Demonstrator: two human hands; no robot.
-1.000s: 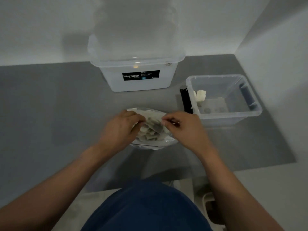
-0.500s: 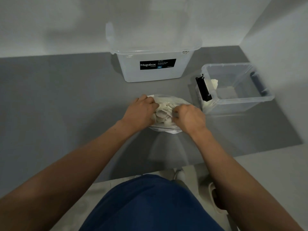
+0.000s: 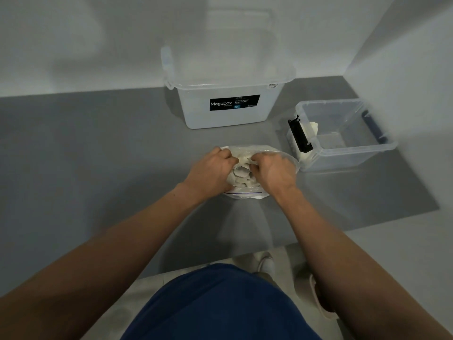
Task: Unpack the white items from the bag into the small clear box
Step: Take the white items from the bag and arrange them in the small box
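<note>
A clear zip bag (image 3: 245,193) lies on the grey table in front of me, filled with several white items (image 3: 241,174). My left hand (image 3: 210,171) grips the bag's left side at its mouth. My right hand (image 3: 272,171) reaches into the bag's mouth with curled fingers; whether they hold an item is hidden. The small clear box (image 3: 355,155) with black latches stands to the right of the bag. A few white items (image 3: 312,127) lie against its left wall.
A large clear Megabox bin (image 3: 230,104) stands behind the bag against the back wall. A white wall rises close to the right of the small box. The table's front edge runs just below my forearms, with feet on the floor underneath.
My right hand has gone from pinching the bag's rim to reaching into its mouth. The left hand has kept its grip. The camera view has shifted, so everything sits further right.
</note>
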